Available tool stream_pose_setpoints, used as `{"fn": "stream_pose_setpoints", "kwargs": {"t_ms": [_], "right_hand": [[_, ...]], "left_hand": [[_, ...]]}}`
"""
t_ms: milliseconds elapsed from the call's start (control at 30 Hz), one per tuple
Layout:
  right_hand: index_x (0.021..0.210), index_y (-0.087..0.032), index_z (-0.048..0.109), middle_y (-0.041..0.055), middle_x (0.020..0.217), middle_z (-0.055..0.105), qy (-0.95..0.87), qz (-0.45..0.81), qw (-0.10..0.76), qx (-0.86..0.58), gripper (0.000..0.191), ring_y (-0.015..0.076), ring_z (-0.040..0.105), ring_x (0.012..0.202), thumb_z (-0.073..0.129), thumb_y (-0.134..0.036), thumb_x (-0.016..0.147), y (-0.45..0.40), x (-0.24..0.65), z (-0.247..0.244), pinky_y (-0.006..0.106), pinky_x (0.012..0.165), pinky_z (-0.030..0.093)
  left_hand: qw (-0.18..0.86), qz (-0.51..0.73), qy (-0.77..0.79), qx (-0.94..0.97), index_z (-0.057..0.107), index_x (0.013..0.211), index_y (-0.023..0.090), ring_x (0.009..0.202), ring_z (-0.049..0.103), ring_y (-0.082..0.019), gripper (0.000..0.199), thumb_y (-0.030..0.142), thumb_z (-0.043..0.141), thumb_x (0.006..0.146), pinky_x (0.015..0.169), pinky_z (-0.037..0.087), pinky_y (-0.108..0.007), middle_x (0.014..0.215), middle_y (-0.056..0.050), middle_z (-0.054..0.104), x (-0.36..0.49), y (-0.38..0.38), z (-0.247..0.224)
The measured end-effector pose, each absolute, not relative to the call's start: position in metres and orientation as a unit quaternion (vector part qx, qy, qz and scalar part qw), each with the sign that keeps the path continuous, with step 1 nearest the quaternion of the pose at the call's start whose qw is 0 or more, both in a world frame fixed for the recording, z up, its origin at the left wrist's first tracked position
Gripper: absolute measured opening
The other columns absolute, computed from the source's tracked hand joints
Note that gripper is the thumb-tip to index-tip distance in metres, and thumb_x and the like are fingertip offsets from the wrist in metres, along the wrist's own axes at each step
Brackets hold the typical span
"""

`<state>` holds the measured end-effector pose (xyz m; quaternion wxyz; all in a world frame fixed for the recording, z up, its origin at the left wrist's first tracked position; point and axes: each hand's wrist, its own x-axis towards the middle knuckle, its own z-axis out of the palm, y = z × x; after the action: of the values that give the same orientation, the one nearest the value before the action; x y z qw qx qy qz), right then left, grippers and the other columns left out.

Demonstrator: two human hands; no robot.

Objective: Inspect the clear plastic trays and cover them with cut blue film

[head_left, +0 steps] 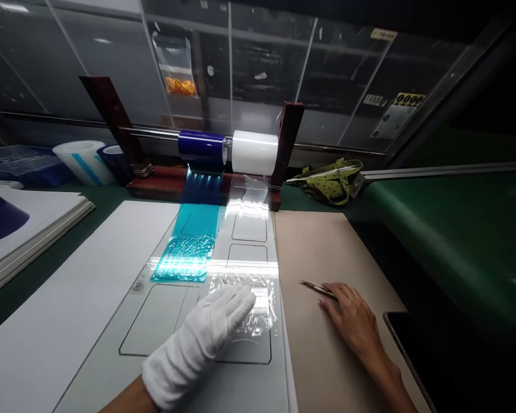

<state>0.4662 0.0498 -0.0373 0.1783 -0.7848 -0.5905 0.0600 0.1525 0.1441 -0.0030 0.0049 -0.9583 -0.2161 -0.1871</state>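
My left hand point(210, 327), in a white glove, lies flat with its fingers stretched out on the clear film point(264, 315), over a sheet with black outlined rectangles point(150, 321). My right hand point(355, 318), bare, rests on the brown board point(322, 252) with its fingers around a slim pointed metal tool point(316, 286), whose tip points left. The clear film runs down from a white roll point(255, 152). Beside it, a blue film strip point(189, 246) hangs from a dark blue roll point(201, 146) and lies on the same sheet.
A dark red stand point(163, 183) holds both rolls on a metal rod. Spare rolls point(83, 163) and a paper stack point(34, 229) are at left. A green dotted pouch point(333, 182) sits behind the board; a dark-screened device point(413, 350) lies at right.
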Motion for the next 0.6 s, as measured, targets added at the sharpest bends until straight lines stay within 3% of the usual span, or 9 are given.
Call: {"fn": "stream_pose_setpoints", "kwargs": {"t_ms": [100, 233, 467, 600], "right_hand": [[0.113, -0.021, 0.062, 0.0094, 0.111, 0.066, -0.595, 0.041, 0.192, -0.779, 0.032, 0.0301, 0.060, 0.104, 0.048, -0.037, 0.090, 0.025, 0.463, -0.029, 0.047, 0.084, 0.049], [0.112, -0.025, 0.062, 0.0059, 0.112, 0.067, -0.611, 0.044, 0.201, -0.765, 0.027, 0.0271, 0.061, 0.105, 0.050, -0.037, 0.090, -0.007, 0.445, -0.014, 0.044, 0.085, 0.051], [0.113, -0.028, 0.062, 0.0056, 0.115, 0.065, -0.613, 0.107, 0.201, -0.756, 0.025, 0.0262, 0.060, 0.108, 0.051, -0.035, 0.091, -0.050, 0.411, -0.003, 0.040, 0.083, 0.053], [0.112, -0.026, 0.062, 0.0060, 0.115, 0.065, -0.609, 0.138, 0.184, -0.759, 0.025, 0.0256, 0.060, 0.109, 0.050, -0.032, 0.091, -0.062, 0.397, 0.003, 0.042, 0.088, 0.051]], "left_hand": [[0.029, -0.211, -0.221, -0.952, 0.009, 0.150, 0.020, 0.115, 0.060, -0.009, 0.075, -0.010, 0.024, 0.083, 0.105, 0.047, -0.028, 0.129, -0.004, 0.062, 0.137, 0.109, -0.019], [0.065, -0.240, -0.203, -0.947, 0.012, 0.151, 0.019, 0.117, 0.059, -0.011, 0.074, -0.007, 0.032, 0.084, 0.107, 0.044, -0.026, 0.125, -0.002, 0.065, 0.122, 0.063, -0.051], [0.106, -0.257, -0.182, -0.943, 0.048, 0.132, 0.013, 0.117, 0.059, -0.014, 0.055, -0.003, 0.037, 0.081, 0.109, 0.041, -0.026, 0.127, -0.001, 0.064, 0.108, 0.004, -0.078], [0.115, -0.246, -0.179, -0.946, 0.049, 0.133, 0.015, 0.121, 0.055, -0.017, 0.043, 0.015, 0.042, 0.091, 0.109, 0.040, -0.029, 0.131, -0.003, 0.061, 0.105, -0.003, -0.082]]}}
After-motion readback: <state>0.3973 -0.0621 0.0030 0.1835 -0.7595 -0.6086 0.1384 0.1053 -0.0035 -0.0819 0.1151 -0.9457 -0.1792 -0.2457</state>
